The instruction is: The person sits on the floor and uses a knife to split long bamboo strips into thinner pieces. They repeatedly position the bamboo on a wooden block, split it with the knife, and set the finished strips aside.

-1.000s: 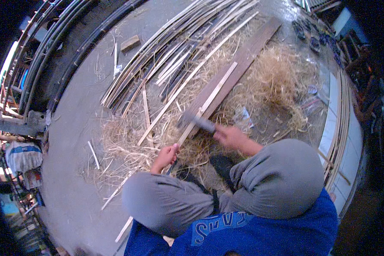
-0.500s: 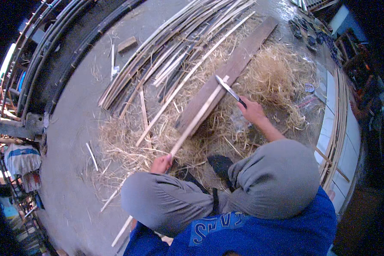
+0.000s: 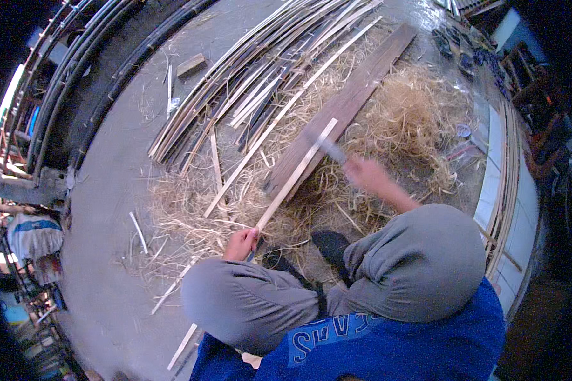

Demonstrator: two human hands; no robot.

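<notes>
My left hand point(image 3: 241, 244), near my left knee, is closed round the near end of a pale, narrow bamboo strip point(image 3: 293, 179). The strip slants away to the upper right, its far part over a long brown wooden plank point(image 3: 368, 77). In my right hand point(image 3: 366, 175) is a knife point(image 3: 333, 151), its blade lying across the strip a little short of the far tip. Motion blurs both that hand and the blade. Curly shavings point(image 3: 405, 120) are heaped beside the plank, with more scattered under the strip.
A bundle of split strips point(image 3: 235, 89) fans out at the far left of the plank. Dark poles point(image 3: 130, 70) curve along the left. A small wood block point(image 3: 191, 65) lies on the grey floor. To the right, long strips point(image 3: 505, 184) rest on white tiles point(image 3: 487, 184).
My right hand has drawn the knife down and left along the strip, toward me. My left hand keeps its hold, almost in place; the strip's far end has dipped slightly.
</notes>
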